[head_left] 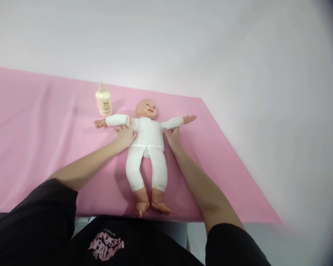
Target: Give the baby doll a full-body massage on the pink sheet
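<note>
A baby doll (148,133) lies on its back, its arms stretched out to both sides, dressed in a white long-sleeved top and white trousers. My left hand (124,136) rests against the doll's side at the left armpit in view. Its fingers are spread, one reaching up over the white sleeve and the thumb touching the torso. On the other side, my right hand (173,137) lies below the doll's other arm, thumb beside the chest and fingers apart. Some fingertips there are hidden by the sleeve.
A pump bottle (104,102) of pale yellow liquid stands upright beyond the doll's arm on the left. Everything lies on a pink cloth (211,159) with wrinkles at the left. The cloth's right edge runs diagonally, with a pale surface (266,111) beyond it.
</note>
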`<state>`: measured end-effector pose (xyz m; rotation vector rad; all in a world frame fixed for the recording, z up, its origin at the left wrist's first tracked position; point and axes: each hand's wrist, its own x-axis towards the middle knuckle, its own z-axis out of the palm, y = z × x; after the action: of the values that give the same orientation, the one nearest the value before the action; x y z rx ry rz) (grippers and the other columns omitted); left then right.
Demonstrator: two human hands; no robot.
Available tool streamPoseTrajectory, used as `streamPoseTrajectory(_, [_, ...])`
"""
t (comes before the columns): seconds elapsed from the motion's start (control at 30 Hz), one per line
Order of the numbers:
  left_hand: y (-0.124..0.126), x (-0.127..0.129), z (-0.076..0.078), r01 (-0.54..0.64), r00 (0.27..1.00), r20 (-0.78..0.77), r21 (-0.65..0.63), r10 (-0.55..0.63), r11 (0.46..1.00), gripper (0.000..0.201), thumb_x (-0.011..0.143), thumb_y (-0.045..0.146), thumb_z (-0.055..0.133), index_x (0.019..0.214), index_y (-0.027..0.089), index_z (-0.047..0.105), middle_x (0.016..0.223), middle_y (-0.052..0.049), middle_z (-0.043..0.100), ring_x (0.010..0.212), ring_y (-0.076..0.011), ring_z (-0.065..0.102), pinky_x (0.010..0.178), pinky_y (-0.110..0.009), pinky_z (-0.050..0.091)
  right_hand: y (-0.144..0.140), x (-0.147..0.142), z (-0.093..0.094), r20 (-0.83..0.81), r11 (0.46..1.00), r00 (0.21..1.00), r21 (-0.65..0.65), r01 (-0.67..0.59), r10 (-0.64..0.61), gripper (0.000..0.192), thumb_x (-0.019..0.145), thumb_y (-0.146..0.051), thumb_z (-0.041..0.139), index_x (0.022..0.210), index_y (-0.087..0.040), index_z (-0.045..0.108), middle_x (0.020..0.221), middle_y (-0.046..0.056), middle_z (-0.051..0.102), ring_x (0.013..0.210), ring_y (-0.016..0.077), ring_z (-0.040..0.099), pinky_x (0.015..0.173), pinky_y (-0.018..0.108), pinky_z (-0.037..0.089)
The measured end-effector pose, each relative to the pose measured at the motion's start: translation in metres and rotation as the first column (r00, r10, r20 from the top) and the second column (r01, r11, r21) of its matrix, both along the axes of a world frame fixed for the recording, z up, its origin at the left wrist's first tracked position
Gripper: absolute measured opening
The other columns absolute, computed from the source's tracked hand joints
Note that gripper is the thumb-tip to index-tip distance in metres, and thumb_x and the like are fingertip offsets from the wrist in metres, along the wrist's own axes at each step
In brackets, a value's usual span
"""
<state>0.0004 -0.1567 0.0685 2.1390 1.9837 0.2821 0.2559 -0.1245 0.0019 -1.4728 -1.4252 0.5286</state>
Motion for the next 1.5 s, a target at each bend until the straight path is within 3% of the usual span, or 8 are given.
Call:
streamPoseTrajectory(0.23, [0.014,-0.008,-0.006,0.027,0.982,0.178,0.200,-0.064,0.979,0.106,0.088,0.032,0.065,0.166,0.015,-0.006,0.168,-0.034,0.017,0.158,-0.0542,0.008,0.114,-0.081,0.021,0.008,0.014,0.003,-0.224,0.990,0.968,0.056,0.129,-0.113,0.080,0.095,-0.036,0.043,0.160,-0.017,0.001,0.160,0.024,0.038,0.142,0.0218,0.053,0.111,0.043,0.051])
streamPoseTrajectory(0.43, [0.039,-0.025,-0.023,0.117,0.875,0.381,0.433,-0.299,0.894,0.115,0.090,0.036,0.066,0.163,0.019,-0.022,0.173,-0.025,-0.015,0.162,-0.0404,-0.010,0.125,-0.066,0.022,0.010,0.017,0.000,-0.367,0.989,0.923,0.034,0.142,-0.120,0.086,0.093,-0.038,0.046,0.161,-0.026,-0.006,0.165,0.021,0.030,0.143,0.0218,0.050,0.101,0.046,0.057])
streamPoseTrajectory(0.67, [0.067,-0.050,-0.030,-0.120,0.712,0.668,0.419,-0.216,0.900,0.104,0.102,0.029,0.048,0.153,0.030,-0.043,0.174,-0.021,0.010,0.151,-0.0254,0.044,0.114,-0.043,0.050,0.016,0.019,-0.005,-0.322,0.982,0.929,-0.035,0.184,-0.185,0.088,0.092,-0.032,0.041,0.161,-0.023,-0.013,0.161,0.024,0.033,0.138,0.0242,0.056,0.096,0.047,0.060])
streamPoseTrajectory(0.8, [0.074,-0.057,-0.032,-0.205,0.677,0.718,0.392,-0.159,0.897,0.102,0.103,0.029,0.049,0.156,0.032,-0.038,0.174,-0.018,0.014,0.147,-0.0229,0.048,0.110,-0.039,0.054,0.013,0.021,-0.005,-0.120,0.968,0.963,0.029,0.248,-0.243,0.083,0.096,-0.037,0.035,0.164,-0.024,-0.010,0.165,0.023,0.027,0.140,0.0266,0.054,0.098,0.047,0.059])
streamPoseTrajectory(0.9, [0.072,-0.055,-0.037,-0.212,0.670,0.733,0.341,-0.118,0.916,0.096,0.103,0.029,0.046,0.159,0.033,-0.031,0.173,-0.016,0.019,0.139,-0.0214,0.055,0.107,-0.038,0.055,0.008,0.019,0.000,0.042,0.947,0.961,0.188,0.259,-0.272,0.085,0.095,-0.033,0.035,0.164,-0.025,-0.013,0.171,0.019,0.013,0.153,0.0275,0.038,0.108,0.050,0.053])
streamPoseTrajectory(1.07, [0.068,-0.043,-0.042,-0.107,0.672,0.721,0.321,-0.169,0.941,0.095,0.101,0.030,0.049,0.163,0.031,-0.023,0.164,-0.017,0.039,0.132,-0.0206,0.061,0.103,-0.036,0.057,-0.001,0.008,0.013,0.180,0.926,0.969,0.366,0.091,-0.166,0.087,0.093,-0.025,0.036,0.163,-0.022,-0.015,0.172,0.017,0.009,0.163,0.0260,0.016,0.125,0.059,0.032])
streamPoseTrajectory(1.27, [0.071,-0.043,-0.051,0.009,0.725,0.629,0.399,-0.280,0.917,0.089,0.098,0.028,0.048,0.166,0.021,-0.009,0.159,-0.020,0.045,0.141,-0.0243,0.052,0.111,-0.040,0.051,-0.006,0.002,0.009,0.197,0.959,0.980,0.280,-0.034,-0.023,0.085,0.096,-0.023,0.036,0.164,-0.024,-0.015,0.172,0.013,0.015,0.162,0.0250,0.020,0.128,0.058,0.028])
streamPoseTrajectory(1.5, [0.064,-0.037,-0.051,0.349,0.822,0.279,0.441,-0.496,0.827,0.069,0.087,0.007,0.038,0.155,0.020,0.047,0.149,-0.013,0.055,0.140,-0.0257,0.048,0.123,-0.047,0.034,-0.005,0.000,0.004,0.412,0.952,0.901,0.194,-0.236,0.139,0.065,0.090,-0.012,0.034,0.153,-0.025,0.047,0.145,0.012,0.056,0.142,0.0249,0.047,0.126,0.051,0.035])
